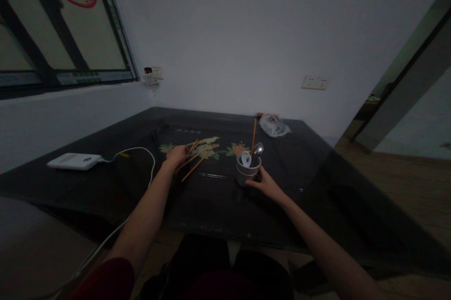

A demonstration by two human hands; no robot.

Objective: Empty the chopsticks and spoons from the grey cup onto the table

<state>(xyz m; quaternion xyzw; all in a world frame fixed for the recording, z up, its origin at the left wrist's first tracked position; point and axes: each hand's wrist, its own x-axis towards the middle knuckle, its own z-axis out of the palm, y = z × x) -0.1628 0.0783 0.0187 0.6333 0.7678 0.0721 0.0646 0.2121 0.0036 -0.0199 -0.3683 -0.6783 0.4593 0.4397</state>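
My right hand is wrapped round the lower right side of a round utensil holder, its thumb across the front. Out of the holder stick a wooden chopstick, a metal spoon and a white spoon with a blue mark. To the left, my left hand is closed at several wooden chopsticks fanned out low over the table. Its fingertips are partly hidden, and how many chopsticks it grips is unclear. Another part of the bundle points up beyond the fingers.
The dark glossy table has a printed flower pattern. A white power bank lies at the left, its white cable running off the near edge by my left arm. A crumpled clear plastic bag lies at the back, near the wall.
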